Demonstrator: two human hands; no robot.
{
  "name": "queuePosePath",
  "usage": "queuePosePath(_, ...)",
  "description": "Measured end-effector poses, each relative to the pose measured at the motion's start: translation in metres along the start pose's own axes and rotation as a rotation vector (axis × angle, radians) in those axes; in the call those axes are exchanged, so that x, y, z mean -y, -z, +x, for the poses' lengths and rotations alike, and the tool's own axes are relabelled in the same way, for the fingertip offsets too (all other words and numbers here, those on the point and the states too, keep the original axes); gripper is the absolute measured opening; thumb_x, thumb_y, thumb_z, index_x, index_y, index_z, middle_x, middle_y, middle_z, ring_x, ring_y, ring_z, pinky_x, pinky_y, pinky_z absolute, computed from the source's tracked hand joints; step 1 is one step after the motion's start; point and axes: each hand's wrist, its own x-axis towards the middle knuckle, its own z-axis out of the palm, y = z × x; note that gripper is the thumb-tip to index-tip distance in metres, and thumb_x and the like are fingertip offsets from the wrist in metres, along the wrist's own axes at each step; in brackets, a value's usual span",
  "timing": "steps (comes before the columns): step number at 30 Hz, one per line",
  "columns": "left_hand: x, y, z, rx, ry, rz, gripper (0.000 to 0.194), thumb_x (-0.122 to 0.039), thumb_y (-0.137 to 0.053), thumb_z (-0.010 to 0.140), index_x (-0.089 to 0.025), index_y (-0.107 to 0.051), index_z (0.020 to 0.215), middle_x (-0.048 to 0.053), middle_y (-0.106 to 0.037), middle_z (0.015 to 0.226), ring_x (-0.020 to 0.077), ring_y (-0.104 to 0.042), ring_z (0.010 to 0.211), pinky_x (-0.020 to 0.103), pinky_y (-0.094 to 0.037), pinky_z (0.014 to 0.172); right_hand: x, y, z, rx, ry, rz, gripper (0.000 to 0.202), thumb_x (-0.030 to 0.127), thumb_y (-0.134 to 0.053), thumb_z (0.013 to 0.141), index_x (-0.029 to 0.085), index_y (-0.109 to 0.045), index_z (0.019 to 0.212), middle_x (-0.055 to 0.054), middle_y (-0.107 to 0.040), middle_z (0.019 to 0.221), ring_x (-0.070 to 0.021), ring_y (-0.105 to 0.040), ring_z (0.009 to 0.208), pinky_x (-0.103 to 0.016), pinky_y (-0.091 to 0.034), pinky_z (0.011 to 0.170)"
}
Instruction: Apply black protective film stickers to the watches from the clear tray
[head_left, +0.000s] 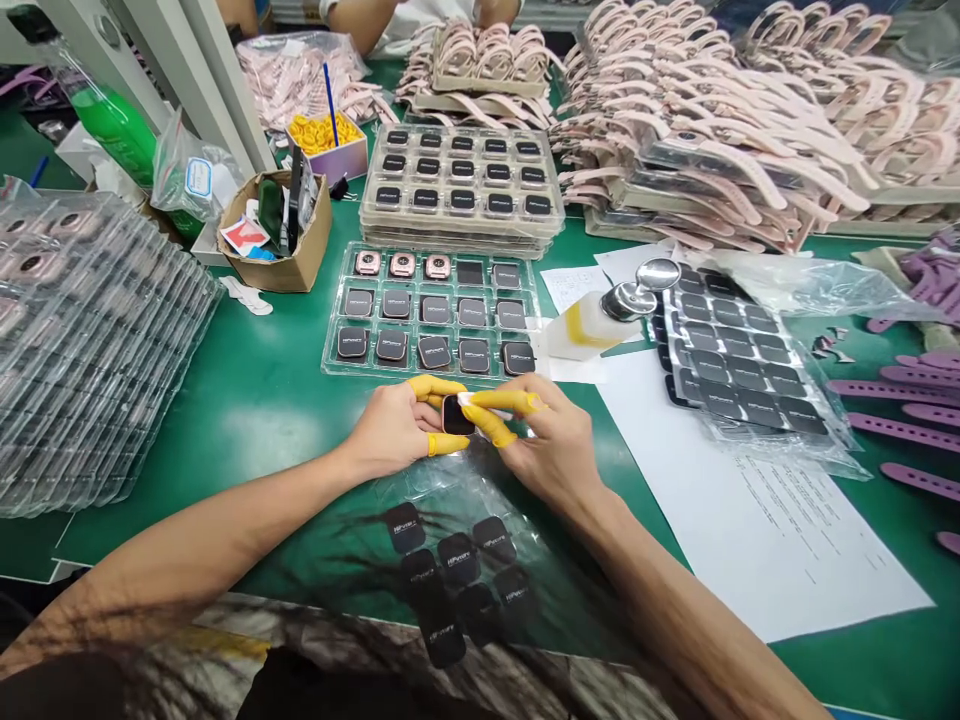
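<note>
Between my hands, above the front of the green bench, is a smartwatch case [454, 416] with a dark screen and a pinkish rim. My left hand [397, 425], with yellow finger cots, grips the case by its edges. My right hand [544, 430], also in yellow finger cots, pinches a small white wipe [466, 400] against the screen's right side. Just beyond lies a clear plastic tray [328, 345] of watch cases, most topped with dark printed squares and a few lying face down. Closer to me, several loose dark squares [459, 558] rest on clear film.
Tall stacks of clear trays [97, 370] stand at the left, closed trays [461, 220] behind. A pump bottle [589, 328] stands right of the open tray, near sheets of dark squares [739, 360] and paper [810, 540]. Pink straps [675, 130] pile up at the back; a co-worker's arms [360, 20] show beyond.
</note>
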Motion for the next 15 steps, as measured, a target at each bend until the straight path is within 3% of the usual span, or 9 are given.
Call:
queuePosePath(3,-0.0013,-0.0002,-0.0008,0.015,-0.003,0.084,0.061,-0.016,-0.088,0.061,-0.016,-0.074,0.120,-0.001,-0.076,0.075,0.0144,-0.072,0.069,0.023,-0.055,0.067,-0.0040,-0.0004,-0.0009,0.048,0.011,0.084,0.011,0.019,-0.073,0.095,0.028,-0.075,0.102,0.000,-0.067,0.084,-0.0158,-0.064,0.073,-0.030,-0.052,0.063)
queuePosePath(7,-0.0012,-0.0003,-0.0004,-0.016,0.003,0.134,0.062,-0.021,-0.089,0.063,-0.015,-0.073,0.123,-0.001,-0.076,0.073,0.0149,-0.071,0.067,0.023,-0.054,0.065,-0.0089,-0.0003,-0.0031,-0.002,-0.109,0.089,0.009,0.020,-0.076,0.094,0.026,-0.077,0.101,0.001,-0.064,0.084,-0.0155,-0.063,0.074,-0.030,-0.050,0.062)
queuePosePath(11,-0.0016,-0.0008,-0.0006,-0.009,-0.026,0.196,0.060,-0.020,-0.087,0.063,-0.013,-0.074,0.122,0.001,-0.077,0.076,0.0151,-0.070,0.069,0.023,-0.053,0.065,-0.0093,-0.0002,-0.0038,0.061,-0.061,0.135,0.008,0.021,-0.074,0.095,0.026,-0.077,0.101,0.001,-0.066,0.083,-0.0147,-0.063,0.072,-0.029,-0.049,0.061)
queuePosePath(15,-0.0021,-0.0015,-0.0002,-0.024,-0.015,0.166,0.063,-0.023,-0.089,0.063,-0.013,-0.074,0.123,-0.001,-0.074,0.070,0.0142,-0.068,0.066,0.023,-0.050,0.062,-0.0091,0.0022,-0.0011,-0.086,-0.149,0.037,0.003,0.024,-0.074,0.095,0.024,-0.077,0.096,-0.001,-0.068,0.084,-0.0165,-0.064,0.075,-0.031,-0.049,0.063)
